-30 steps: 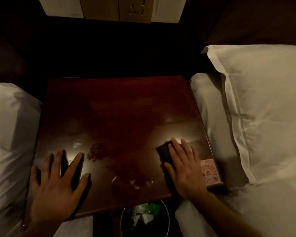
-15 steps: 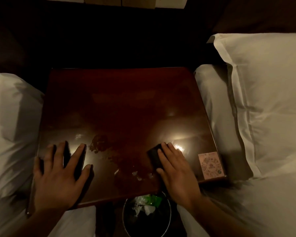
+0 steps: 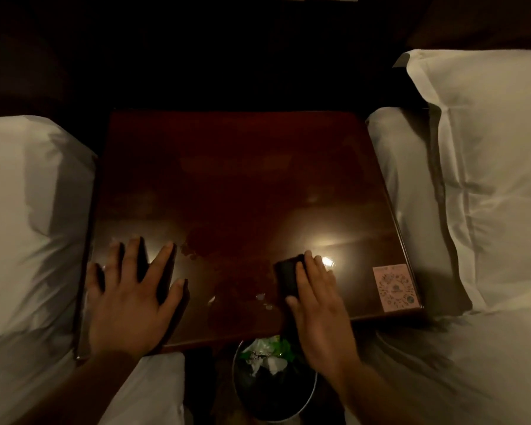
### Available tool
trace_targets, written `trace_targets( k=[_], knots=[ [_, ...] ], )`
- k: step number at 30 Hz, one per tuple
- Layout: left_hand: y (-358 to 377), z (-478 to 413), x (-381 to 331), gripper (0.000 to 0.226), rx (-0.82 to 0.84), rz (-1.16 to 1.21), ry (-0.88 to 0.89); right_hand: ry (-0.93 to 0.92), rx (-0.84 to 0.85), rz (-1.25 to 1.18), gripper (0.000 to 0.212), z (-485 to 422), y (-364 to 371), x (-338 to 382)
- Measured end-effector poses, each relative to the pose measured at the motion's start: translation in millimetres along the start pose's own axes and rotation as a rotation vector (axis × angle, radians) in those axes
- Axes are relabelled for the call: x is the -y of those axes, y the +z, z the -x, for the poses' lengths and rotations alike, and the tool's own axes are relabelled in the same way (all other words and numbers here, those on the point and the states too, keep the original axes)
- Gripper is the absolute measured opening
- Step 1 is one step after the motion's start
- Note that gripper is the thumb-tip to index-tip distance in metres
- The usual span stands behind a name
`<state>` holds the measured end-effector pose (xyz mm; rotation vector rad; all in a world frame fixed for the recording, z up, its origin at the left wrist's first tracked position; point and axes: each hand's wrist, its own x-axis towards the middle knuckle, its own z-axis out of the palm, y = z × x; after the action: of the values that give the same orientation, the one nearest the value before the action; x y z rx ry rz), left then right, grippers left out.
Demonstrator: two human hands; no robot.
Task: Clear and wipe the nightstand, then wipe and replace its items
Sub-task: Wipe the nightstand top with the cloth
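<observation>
- The left hand (image 3: 129, 299) lies flat, fingers spread, on the dark wooden bench (image 3: 242, 179) near its front left corner.
- The right hand (image 3: 316, 299) presses a dark cloth (image 3: 287, 277) with straight fingers near the bench's front edge.
- A pink label (image 3: 396, 286) sits at the bench's front right corner.

A hotel-like bedroom: nightstand (image 3: 242, 185) between two white-sheeted beds (image 3: 488, 210).

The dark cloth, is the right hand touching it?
Touching. The head view shows the right hand lying on top of the dark cloth, fingers flat, pressing it onto the nightstand.
</observation>
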<state>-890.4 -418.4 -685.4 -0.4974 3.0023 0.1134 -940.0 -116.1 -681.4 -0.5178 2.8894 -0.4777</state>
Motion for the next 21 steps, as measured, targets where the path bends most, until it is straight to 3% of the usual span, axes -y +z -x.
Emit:
trace_targets(
  k=[3,7,10,13,16,19,21],
  knots=[
    [1.6,0.2,0.8,0.066,-0.01,0.0,0.005,0.017,-0.02,0.042,0.058,-40.3,-11.6,-13.9],
    [5.0,-0.6,2.5,0.065,-0.026,-0.006,0.014,0.186,-0.084,0.076,0.054,-103.3,-31.2,-35.7],
    [6.2,-0.4,3.2,0.066,-0.029,-0.013,0.01,0.236,-0.093,-0.038,0.056,-77.4,-21.4,-20.0],
    [8.2,-0.6,3.2,0.066,-0.036,-0.023,0.007,0.1,-0.039,0.011,0.06,-13.5,2.0,12.3],
    [11.0,-1.5,5.5,0.065,-0.039,-0.024,0.008,-0.026,0.001,0.136,0.058,-7.4,5.9,12.0],
    [10.3,-1.6,5.0,0.065,-0.039,-0.024,0.014,-0.012,-0.001,0.18,0.057,-43.2,-6.1,1.2],
    [8.7,-0.7,3.2,0.065,-0.043,-0.012,0.01,0.126,-0.024,0.181,0.057,-81.6,-18.3,-6.0]
  ],
)
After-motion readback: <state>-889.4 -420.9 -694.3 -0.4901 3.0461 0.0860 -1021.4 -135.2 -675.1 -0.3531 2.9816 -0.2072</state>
